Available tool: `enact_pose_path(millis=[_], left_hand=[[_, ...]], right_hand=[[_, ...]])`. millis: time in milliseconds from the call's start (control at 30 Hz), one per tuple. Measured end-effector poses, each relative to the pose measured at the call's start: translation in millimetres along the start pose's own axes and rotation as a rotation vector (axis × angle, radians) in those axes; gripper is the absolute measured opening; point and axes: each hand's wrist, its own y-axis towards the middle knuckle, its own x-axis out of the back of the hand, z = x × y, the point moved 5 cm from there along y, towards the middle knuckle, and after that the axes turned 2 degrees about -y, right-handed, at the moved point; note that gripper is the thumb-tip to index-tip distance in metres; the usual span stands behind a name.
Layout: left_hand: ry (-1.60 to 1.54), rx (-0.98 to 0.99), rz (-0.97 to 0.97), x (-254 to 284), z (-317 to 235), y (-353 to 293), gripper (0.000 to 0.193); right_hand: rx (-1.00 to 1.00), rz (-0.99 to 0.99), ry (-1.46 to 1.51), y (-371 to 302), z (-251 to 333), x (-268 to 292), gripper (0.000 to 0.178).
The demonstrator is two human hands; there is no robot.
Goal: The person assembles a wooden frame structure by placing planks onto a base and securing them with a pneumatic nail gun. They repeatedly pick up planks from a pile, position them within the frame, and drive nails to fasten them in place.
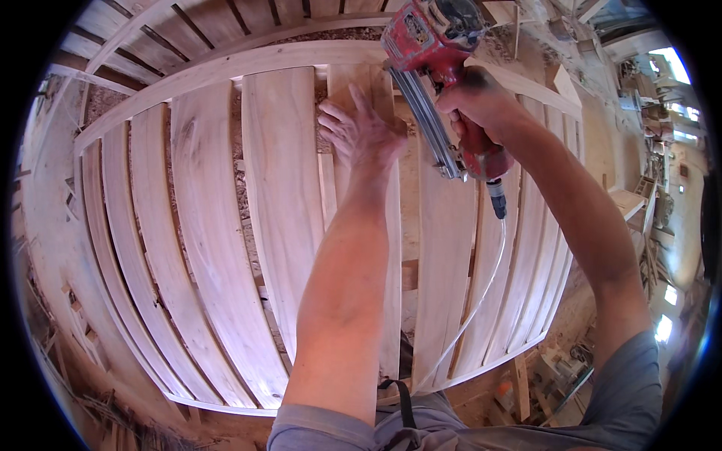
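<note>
My right hand [481, 101] is wrapped round the grip of a red pneumatic nail gun [432, 52]. A silver magazine slants down from the gun's head, and a thin pale air hose [489, 282] runs from its base toward my body. Against the far end of a wooden slat [353, 86] rests my left hand [362, 131], its fingers spread and nothing in it. The slat is one of several boards in a wooden frame. The nail gun's head is over the frame's far rail [301, 56]; its nose is hard to make out.
Another slatted wooden panel [218, 26] lies beyond the far rail. Gaps separate the boards [278, 165] of the near frame. Wood scraps [523, 387] lie on the floor at the lower right, with more timber [647, 199] along the right side.
</note>
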Motion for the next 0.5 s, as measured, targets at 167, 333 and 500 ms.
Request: enact_pose_path(millis=[167, 333, 500], left_hand=[[-0.027, 0.026, 0.035, 3, 3, 3, 0.104], [-0.017, 0.004, -0.035, 1, 3, 3, 0.108], [-0.034, -0.039, -0.087, -1, 8, 2, 0.109]], right_hand=[[0.079, -0.026, 0.042, -12, 11, 8, 0.014], [0.059, 0.002, -0.11, -8, 20, -2, 0.012], [0.103, -0.007, -0.087, -7, 28, -18, 0.01]])
